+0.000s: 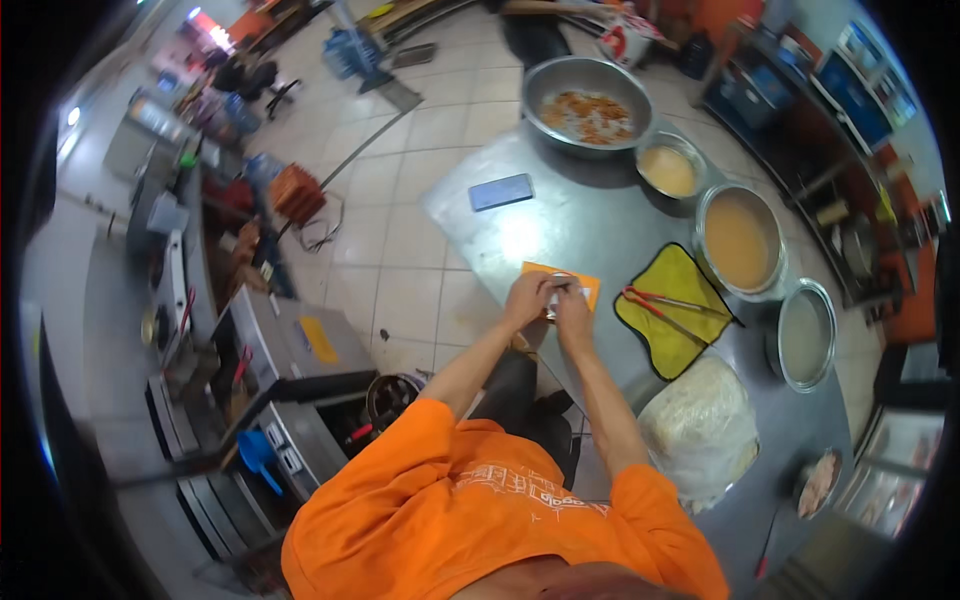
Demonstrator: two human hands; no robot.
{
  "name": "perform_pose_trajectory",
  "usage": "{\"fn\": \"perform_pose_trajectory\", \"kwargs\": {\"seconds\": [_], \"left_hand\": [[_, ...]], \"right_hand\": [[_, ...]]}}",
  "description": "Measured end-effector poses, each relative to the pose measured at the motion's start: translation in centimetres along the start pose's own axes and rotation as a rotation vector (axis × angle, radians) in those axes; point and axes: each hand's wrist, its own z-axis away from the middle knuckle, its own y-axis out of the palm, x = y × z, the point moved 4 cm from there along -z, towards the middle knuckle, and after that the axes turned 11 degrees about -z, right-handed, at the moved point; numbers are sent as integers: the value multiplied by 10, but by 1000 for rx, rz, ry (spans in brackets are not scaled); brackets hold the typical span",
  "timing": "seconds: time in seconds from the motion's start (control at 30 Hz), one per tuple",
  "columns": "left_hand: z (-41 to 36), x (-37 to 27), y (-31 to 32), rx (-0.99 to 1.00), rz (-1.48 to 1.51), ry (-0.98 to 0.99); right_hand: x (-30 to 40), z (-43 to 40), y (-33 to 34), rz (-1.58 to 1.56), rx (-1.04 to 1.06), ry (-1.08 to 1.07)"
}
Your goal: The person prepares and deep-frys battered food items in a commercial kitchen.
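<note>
Both of my hands meet at the near edge of a steel table point(480, 232), over a flat orange sheet or packet point(592, 289). My left hand point(529, 296) and my right hand point(571, 309) pinch a small grey-and-white item point(561, 282) between their fingers; the fingers cover most of it, so I cannot tell what it is. To the right lies a yellow-green cloth point(667, 289) with a dark border. Red-handled tongs point(664, 300) rest across that cloth. Farther up the table lies a smartphone point(501, 193).
A large metal bowl point(540, 94) with orange-brown bits stands at the far end. Beside it are a smaller bowl point(701, 161), a basin of tan liquid point(739, 240) and a pot of cloudy liquid point(806, 337). A plastic-wrapped bundle point(701, 427) lies nearer. Another person's arm point(555, 7) shows beyond.
</note>
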Motion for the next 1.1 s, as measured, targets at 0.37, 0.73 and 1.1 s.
{"fn": "perform_pose_trajectory", "kwargs": {"seconds": [0.37,0.73,1.1], "left_hand": [[46,-3,-5,-151,-146,-39],[49,-7,-17,-226,-123,-150],[70,-14,11,-244,23,-17]], "right_hand": [[-13,-3,24,192,293,-11],[3,-11,13,87,310,-175],[13,17,11,123,362,-252]]}}
